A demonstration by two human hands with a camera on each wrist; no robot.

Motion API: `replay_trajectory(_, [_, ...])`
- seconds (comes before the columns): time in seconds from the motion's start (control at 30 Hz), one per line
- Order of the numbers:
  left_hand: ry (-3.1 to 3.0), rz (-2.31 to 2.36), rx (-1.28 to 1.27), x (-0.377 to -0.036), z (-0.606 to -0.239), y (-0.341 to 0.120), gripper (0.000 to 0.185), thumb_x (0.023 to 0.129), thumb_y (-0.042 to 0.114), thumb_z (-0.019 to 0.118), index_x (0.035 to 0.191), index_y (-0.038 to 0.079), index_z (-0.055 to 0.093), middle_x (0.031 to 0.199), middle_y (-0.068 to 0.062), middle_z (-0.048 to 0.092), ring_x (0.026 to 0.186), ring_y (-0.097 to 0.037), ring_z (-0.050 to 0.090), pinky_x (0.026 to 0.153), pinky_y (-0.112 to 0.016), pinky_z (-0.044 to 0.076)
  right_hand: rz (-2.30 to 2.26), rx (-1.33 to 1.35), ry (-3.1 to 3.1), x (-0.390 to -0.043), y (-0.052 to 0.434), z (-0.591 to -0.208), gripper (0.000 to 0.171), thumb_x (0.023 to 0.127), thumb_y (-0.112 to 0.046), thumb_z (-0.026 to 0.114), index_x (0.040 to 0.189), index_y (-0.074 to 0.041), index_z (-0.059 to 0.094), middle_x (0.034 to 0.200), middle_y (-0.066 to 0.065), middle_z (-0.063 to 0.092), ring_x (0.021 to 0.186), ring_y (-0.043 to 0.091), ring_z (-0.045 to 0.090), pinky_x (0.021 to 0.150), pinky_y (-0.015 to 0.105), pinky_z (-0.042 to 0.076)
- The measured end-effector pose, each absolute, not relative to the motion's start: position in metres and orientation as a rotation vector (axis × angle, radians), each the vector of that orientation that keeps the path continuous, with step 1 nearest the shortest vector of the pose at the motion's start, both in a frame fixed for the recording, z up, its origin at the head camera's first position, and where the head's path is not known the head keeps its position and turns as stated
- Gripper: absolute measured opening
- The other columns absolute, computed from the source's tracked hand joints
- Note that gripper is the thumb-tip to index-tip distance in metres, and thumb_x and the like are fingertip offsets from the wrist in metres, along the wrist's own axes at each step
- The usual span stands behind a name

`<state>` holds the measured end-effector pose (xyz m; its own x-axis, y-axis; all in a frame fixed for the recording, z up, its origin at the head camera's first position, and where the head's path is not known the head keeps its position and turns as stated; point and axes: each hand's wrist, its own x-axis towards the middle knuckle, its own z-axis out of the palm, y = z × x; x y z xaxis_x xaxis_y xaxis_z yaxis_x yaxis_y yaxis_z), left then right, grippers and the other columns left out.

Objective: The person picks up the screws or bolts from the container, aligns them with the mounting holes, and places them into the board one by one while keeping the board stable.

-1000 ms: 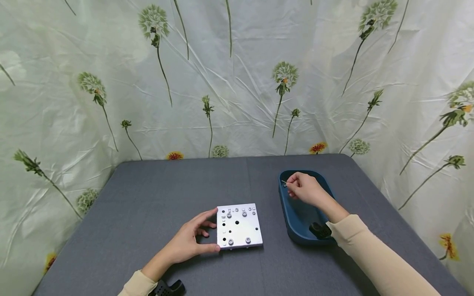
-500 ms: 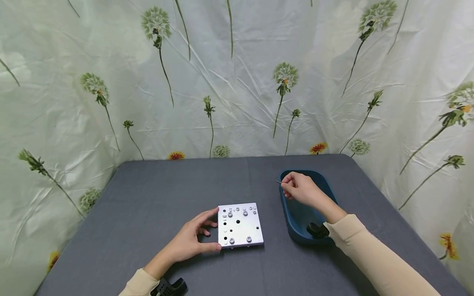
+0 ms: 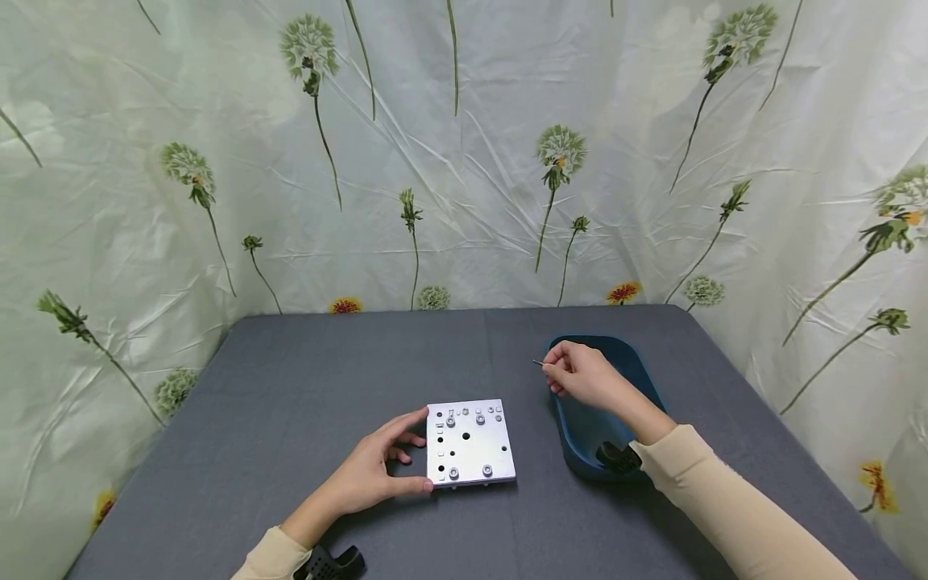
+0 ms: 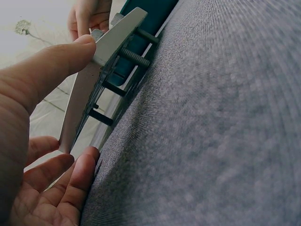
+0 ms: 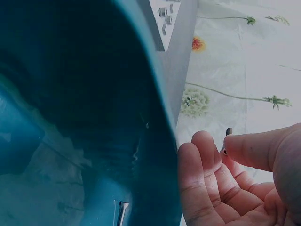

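The small screw (image 3: pixel 537 362) is pinched in your right hand (image 3: pixel 580 376) over the tray's (image 3: pixel 638 366) left rim; with your left hand (image 3: pixel 377 475) gripping the plate (image 3: pixel 470 443) mid-counter, you likely next seat it in an empty hole.

No legible text, labels, brands or numbers in any view. The metal plate (image 3: pixel 470 442) at lower centre under my left hand (image 3: pixel 370 477) carries only holes and screws; the blue tray (image 3: pixel 632 372) at right is unmarked.
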<state>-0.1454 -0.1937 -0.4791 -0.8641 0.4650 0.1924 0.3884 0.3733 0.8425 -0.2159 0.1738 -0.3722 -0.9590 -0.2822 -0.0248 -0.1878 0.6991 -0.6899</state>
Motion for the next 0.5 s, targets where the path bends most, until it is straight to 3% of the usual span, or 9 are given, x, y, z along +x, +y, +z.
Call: replay_trajectory(0.5, [2.532, 1.535, 0.791, -0.146, -0.481, -0.194, 0.097, 0.082, 0.035, 0.096, 0.163, 0.015, 0.046, 0.157, -0.011, 0.057, 0.121, -0.017, 0.067, 0.090, -0.025, 0.057, -1.128, -0.400, 2.760, -0.212, 0.162, -0.371, 0.013, 0.110, -0.010, 0.060, 0.112, 0.002, 0.064, 0.084, 0.008, 0.071, 0.071, 0.013, 0.068, 0.070, 0.030, 0.061])
